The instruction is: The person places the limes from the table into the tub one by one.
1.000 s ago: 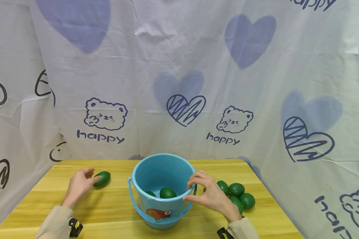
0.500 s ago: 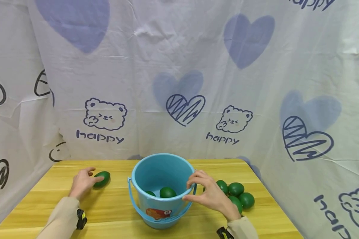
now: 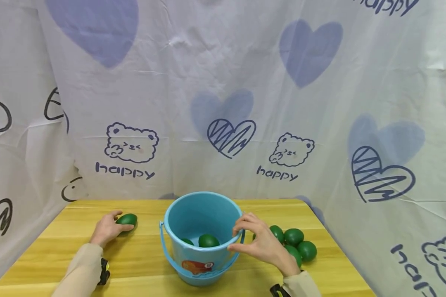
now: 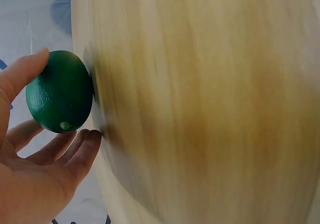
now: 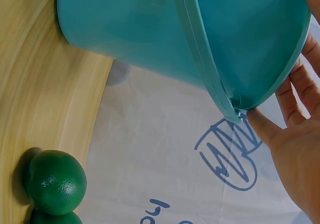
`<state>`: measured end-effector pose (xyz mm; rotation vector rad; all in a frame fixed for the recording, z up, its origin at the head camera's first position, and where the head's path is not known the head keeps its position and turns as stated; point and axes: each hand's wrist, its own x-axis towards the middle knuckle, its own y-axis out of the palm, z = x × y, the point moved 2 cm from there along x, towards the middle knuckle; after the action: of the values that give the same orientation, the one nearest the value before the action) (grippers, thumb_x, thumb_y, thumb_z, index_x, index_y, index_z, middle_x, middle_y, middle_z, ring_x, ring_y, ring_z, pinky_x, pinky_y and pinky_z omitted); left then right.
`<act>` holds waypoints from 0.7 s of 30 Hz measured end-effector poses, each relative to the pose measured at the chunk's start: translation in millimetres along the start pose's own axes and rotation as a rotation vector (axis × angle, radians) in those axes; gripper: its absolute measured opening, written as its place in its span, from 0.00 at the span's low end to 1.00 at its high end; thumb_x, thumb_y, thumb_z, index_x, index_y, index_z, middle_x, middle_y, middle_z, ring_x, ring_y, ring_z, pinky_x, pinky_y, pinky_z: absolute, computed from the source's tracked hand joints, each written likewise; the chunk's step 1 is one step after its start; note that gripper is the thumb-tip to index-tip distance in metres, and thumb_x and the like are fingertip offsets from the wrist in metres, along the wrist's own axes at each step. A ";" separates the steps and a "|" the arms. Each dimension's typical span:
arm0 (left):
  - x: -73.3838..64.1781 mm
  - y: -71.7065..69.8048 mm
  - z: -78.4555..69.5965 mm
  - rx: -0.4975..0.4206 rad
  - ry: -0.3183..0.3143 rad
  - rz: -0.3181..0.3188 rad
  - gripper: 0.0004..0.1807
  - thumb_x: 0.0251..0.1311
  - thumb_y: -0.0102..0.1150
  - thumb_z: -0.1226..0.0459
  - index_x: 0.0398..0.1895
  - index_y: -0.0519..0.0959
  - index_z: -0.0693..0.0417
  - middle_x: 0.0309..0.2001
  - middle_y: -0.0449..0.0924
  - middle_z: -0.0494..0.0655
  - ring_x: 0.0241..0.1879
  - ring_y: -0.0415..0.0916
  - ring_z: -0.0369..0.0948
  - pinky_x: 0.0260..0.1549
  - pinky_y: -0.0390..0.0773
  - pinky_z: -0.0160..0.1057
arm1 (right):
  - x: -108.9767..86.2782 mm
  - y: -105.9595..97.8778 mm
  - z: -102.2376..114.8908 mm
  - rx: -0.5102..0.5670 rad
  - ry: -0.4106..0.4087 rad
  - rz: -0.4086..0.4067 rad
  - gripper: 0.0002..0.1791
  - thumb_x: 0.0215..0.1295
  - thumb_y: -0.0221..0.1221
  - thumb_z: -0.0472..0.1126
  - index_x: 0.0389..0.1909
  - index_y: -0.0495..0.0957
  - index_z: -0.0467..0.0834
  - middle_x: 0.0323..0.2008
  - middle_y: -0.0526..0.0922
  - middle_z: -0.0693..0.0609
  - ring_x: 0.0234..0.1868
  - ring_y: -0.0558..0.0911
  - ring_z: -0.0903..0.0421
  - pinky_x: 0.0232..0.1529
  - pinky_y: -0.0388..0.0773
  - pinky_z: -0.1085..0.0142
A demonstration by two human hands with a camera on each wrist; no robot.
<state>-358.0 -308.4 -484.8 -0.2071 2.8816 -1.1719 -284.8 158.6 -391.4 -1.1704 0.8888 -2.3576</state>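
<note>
A dark green, glossy lime [image 4: 60,91] with a small stem nub lies on the left part of the table. My left hand [image 3: 107,229] is around it, thumb along the near side and fingers at the far side and end. In the left wrist view the thumb tip meets the lime's skin, while part of the fingers is hidden behind it. A light blue bucket [image 3: 197,258] stands upright mid-table with limes [image 3: 208,240] inside. My right hand [image 3: 262,241] holds its right rim, fingertips over the edge beside the handle joint, seen closer in the right wrist view.
Several more limes [image 3: 293,236] sit clustered right of the bucket, partly behind my right hand. The bucket's handle [image 3: 164,243] hangs down in front. A printed cloth [image 3: 178,165] encloses the wooden table [image 3: 148,264] at the back and sides.
My left hand has moved right and forward, from beside the lime to around it, thumb now across its near side. The right hand and bucket stay in place.
</note>
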 end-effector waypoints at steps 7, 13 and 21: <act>3.0 6.5 -3.5 -0.052 -0.033 0.000 0.47 0.55 0.70 0.56 0.70 0.57 0.72 0.63 0.61 0.79 0.58 0.66 0.68 0.55 0.73 0.63 | -0.2 -1.6 0.6 -0.024 -0.030 -0.012 0.13 0.51 0.74 0.48 0.34 0.80 0.53 0.38 0.80 0.60 0.45 0.75 0.59 0.49 0.77 0.62; 2.2 8.2 -2.1 -0.098 -0.037 0.005 0.46 0.56 0.69 0.58 0.71 0.57 0.70 0.63 0.60 0.79 0.56 0.67 0.67 0.46 0.79 0.54 | 0.8 -3.7 4.9 -0.016 0.016 0.001 0.13 0.51 0.74 0.49 0.34 0.79 0.57 0.39 0.79 0.63 0.46 0.74 0.62 0.50 0.77 0.61; 1.6 7.2 -1.6 -0.105 -0.032 -0.013 0.43 0.57 0.68 0.59 0.70 0.58 0.69 0.62 0.61 0.79 0.55 0.68 0.67 0.47 0.78 0.55 | -0.5 -1.2 -3.3 -0.012 -0.010 -0.002 0.13 0.52 0.73 0.51 0.34 0.80 0.56 0.39 0.79 0.64 0.46 0.74 0.63 0.50 0.77 0.61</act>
<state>-360.5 -302.4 -488.6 -0.2457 2.9201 -1.0106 -287.2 161.0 -392.4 -1.1875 0.9000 -2.3492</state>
